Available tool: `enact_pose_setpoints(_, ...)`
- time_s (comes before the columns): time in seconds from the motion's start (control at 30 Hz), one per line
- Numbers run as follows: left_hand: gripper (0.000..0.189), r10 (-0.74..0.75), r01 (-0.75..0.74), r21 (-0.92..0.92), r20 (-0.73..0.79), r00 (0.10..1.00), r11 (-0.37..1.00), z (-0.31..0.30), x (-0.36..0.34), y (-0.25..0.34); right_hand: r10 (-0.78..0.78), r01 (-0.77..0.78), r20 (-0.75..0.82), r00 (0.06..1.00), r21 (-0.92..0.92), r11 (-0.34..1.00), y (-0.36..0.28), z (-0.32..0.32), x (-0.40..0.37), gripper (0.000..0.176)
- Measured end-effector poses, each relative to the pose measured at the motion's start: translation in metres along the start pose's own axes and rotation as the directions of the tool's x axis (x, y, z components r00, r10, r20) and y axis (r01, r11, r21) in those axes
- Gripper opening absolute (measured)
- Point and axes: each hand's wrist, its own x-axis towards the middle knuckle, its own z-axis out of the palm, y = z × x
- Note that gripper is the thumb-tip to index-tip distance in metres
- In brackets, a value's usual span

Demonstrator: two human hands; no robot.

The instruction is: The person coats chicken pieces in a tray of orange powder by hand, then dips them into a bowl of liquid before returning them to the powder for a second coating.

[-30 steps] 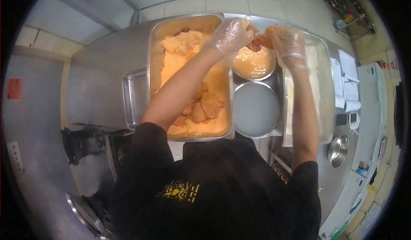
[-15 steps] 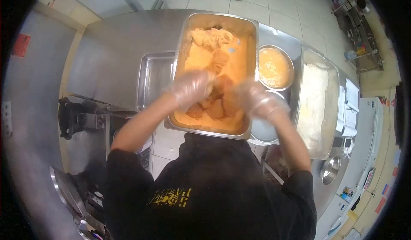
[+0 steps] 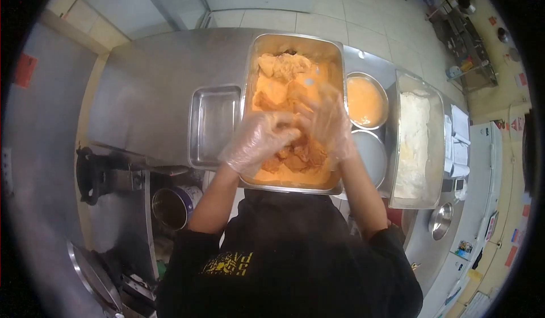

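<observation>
My left hand (image 3: 262,138), in a clear plastic glove, hovers over the near left part of a deep steel pan (image 3: 248,68). Its fingers are bent but apart from the thumb, and nothing shows between them. Beside it my right hand (image 3: 331,126), gloved as well, has its fingers spread and slightly blurred over the pan's right side. Orange powder (image 3: 272,91) covers much of the pan's bottom. Darker reddish-orange coated pieces (image 3: 298,158) lie below and between my hands. At the far end is a lumpy pale-orange heap (image 3: 284,65).
An empty steel tray (image 3: 216,128) stands left of the pan. To the right are a round bowl of orange liquid (image 3: 363,102), another round container (image 3: 368,156) and a long pan of white powder (image 3: 413,145). A small metal bowl (image 3: 440,220) sits farther right.
My hands were blurred and farther apart. My left hand has moved right and nearer to me, and my right hand's fingers have spread. The view has shifted slightly.
</observation>
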Motion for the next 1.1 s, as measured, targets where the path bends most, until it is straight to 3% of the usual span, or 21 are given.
enact_pose_setpoints(0.03, 0.039, -0.110, 0.116, -0.062, 0.095, 0.989, 0.991, 0.012, 0.006, -0.008, -0.016, 0.008, 0.040, 0.999, 0.202, 0.979, 0.006, -0.001, 0.009, 0.083)
enact_pose_setpoints(0.13, 0.036, 0.191, -0.194, 0.109, 0.036, 0.981, 0.975, 0.044, 0.017, -0.011, -0.042, 0.058, -0.055, 0.998, 0.318, 0.946, 0.011, 0.030, 0.020, 0.095)
enact_pose_setpoints(0.17, 0.033, 0.005, -0.018, 0.163, 0.079, 0.997, 0.986, 0.044, 0.018, 0.003, -0.050, 0.075, -0.090, 0.995, 0.304, 0.950, 0.015, 0.033, 0.024, 0.099)
enact_pose_setpoints(0.27, 0.028, 0.079, -0.077, 0.016, -0.149, 0.986, 0.997, 0.059, 0.022, -0.013, -0.067, 0.115, -0.187, 0.980, 0.257, 0.959, 0.028, 0.031, 0.035, 0.111)
enact_pose_setpoints(0.37, 0.023, 0.199, -0.196, 0.033, -0.217, 0.956, 0.980, 0.066, 0.028, -0.037, -0.122, 0.179, -0.216, 0.969, 0.268, 0.947, 0.036, 0.020, 0.052, 0.114)
enact_pose_setpoints(0.47, 0.021, 0.131, -0.131, 0.034, -0.010, 0.991, 0.991, 0.062, 0.027, -0.038, 0.059, 0.022, -0.264, 0.963, 0.294, 0.956, 0.016, 0.026, 0.043, 0.115)
enact_pose_setpoints(0.57, 0.022, 0.038, -0.035, -0.094, 0.033, 0.999, 0.995, 0.060, 0.032, -0.037, 0.037, -0.013, -0.119, 0.992, 0.199, 0.980, 0.015, -0.011, 0.060, 0.108)
enact_pose_setpoints(0.67, 0.025, 0.096, -0.094, -0.033, 0.043, 0.994, 0.995, 0.054, 0.043, -0.042, -0.074, 0.183, -0.345, 0.936, 0.296, 0.938, 0.020, -0.007, 0.083, 0.094)
enact_pose_setpoints(0.7, 0.025, -0.021, 0.027, -0.045, 0.124, 0.992, 0.999, 0.047, 0.050, -0.043, -0.141, 0.193, -0.409, 0.901, 0.088, 0.977, 0.018, -0.010, 0.092, 0.089)
enact_pose_setpoints(0.77, 0.026, -0.247, 0.269, -0.037, 0.292, 0.924, 0.962, 0.024, 0.074, -0.043, -0.307, 0.158, -0.485, 0.819, -0.324, 0.933, 0.015, -0.030, 0.116, 0.080)
enact_pose_setpoints(0.83, 0.050, -0.296, 0.221, 0.343, 0.186, 0.937, 0.913, 0.001, 0.107, -0.070, -0.244, 0.037, -0.419, 0.875, -0.445, 0.895, 0.012, -0.105, 0.155, 0.070)
enact_pose_setpoints(0.9, 0.060, -0.527, 0.527, 0.010, -0.003, 0.850, 0.850, 0.001, 0.152, -0.119, -0.231, -0.205, -0.441, 0.867, -0.739, 0.642, 0.002, -0.122, 0.185, 0.065)
enact_pose_setpoints(0.93, 0.066, -0.631, 0.599, -0.272, -0.037, 0.775, 0.753, -0.001, 0.178, -0.147, -0.277, -0.382, -0.477, 0.834, -0.861, 0.336, -0.009, -0.111, 0.193, 0.064)
enact_pose_setpoints(0.97, 0.071, -0.726, 0.602, -0.533, -0.035, 0.686, 0.594, -0.003, 0.201, -0.172, -0.337, -0.525, -0.491, 0.803, -0.851, -0.010, -0.019, -0.105, 0.203, 0.064)
enact_pose_setpoints(1.07, 0.061, -0.844, 0.522, -0.686, -0.274, 0.460, 0.507, 0.001, 0.249, -0.212, -0.345, -0.488, -0.386, 0.855, -0.824, -0.287, 0.012, -0.179, 0.270, 0.065)
enact_pose_setpoints(1.1, 0.061, -0.812, 0.381, -0.767, -0.296, 0.504, 0.516, 0.008, 0.261, -0.231, -0.346, -0.459, -0.417, 0.841, -0.887, -0.046, 0.027, -0.207, 0.292, 0.065)
